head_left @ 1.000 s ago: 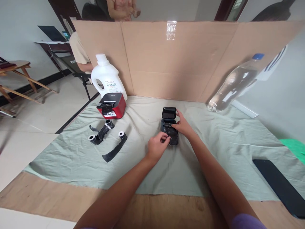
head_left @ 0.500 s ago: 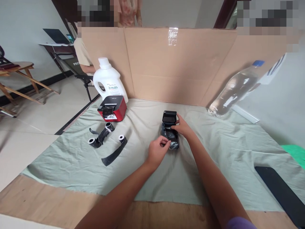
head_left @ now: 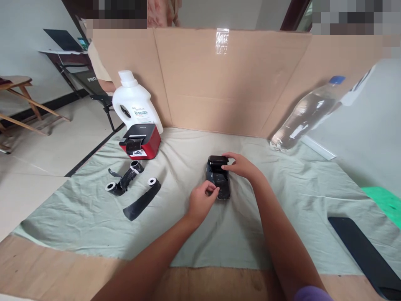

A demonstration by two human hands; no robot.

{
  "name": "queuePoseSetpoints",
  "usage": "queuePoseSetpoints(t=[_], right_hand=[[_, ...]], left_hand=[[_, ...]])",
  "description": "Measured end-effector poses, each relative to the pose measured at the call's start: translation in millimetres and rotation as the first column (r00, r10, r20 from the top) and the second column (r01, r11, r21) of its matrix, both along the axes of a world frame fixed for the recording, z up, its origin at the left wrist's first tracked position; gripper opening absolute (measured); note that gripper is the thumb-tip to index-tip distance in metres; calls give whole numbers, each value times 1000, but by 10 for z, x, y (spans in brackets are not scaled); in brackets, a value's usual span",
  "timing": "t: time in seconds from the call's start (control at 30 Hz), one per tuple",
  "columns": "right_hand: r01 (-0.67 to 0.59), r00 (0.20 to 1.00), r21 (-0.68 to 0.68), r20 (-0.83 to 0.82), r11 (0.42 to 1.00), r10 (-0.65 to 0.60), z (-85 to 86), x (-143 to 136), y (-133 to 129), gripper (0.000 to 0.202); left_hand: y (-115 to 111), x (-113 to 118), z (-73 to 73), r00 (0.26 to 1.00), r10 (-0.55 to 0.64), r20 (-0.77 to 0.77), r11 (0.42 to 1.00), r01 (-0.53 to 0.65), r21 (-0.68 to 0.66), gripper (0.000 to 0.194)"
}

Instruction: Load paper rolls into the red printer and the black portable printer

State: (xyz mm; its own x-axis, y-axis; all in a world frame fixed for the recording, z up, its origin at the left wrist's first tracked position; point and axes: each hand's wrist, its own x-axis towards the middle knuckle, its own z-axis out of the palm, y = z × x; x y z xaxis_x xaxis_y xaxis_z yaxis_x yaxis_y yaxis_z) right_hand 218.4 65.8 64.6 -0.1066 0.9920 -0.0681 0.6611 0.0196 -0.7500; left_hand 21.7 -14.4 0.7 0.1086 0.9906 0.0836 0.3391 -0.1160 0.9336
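A small black machine [head_left: 221,183] is being handled between the 2 hands, on a green cloth [head_left: 247,234] by which most of the desk [head_left: 200,284] is being covered. By the left hand [head_left: 200,202], the near left edge of the machine is being touched, with thumb and forefinger being pressed together there; whether anything thin is being pinched between them cannot be told. By the right hand [head_left: 242,166], the right corner of the machine's raised lid [head_left: 218,161] is being pinched between thumb and forefinger.

To the left of the left hand, 1 black roll [head_left: 142,202] is being displayed with its strip trailing toward the near edge, and 2 joined black tubes [head_left: 125,179] are being seen farther left. Beyond these, a red and black box [head_left: 152,144] is being backed by a white jug [head_left: 138,100]. Well to the right of the right hand, a clear bottle [head_left: 305,115] with a blue cap is being leaned sideways, and nearer the desk's edge a black phone [head_left: 361,253] is being seen lying flat.
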Motion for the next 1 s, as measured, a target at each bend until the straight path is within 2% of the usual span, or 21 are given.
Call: queuePoseSetpoints(t=[0.2,0.5,0.67,0.8,1.0], right_hand=[[-19,991,-89,132,996,31,108,-34,-60,52],[-37,999,-107,34,994,41,-30,-4,18,49],[-42,999,-175,-6,984,41,-49,4,37,56],[3,999,-238,-37,971,-12,-111,-19,34,59],[28,992,-240,-113,970,-56,-161,-70,4,59]], left_hand=[[4,-7,-33,999,7,40,1000,-7,2,19],[-5,-18,-46,992,23,121,1000,-22,-3,20],[4,-22,-66,990,-5,140,1000,7,-9,20],[5,-18,-65,989,-12,146,1000,16,-24,20],[33,-26,-6,986,13,165,999,-7,-35,22]])
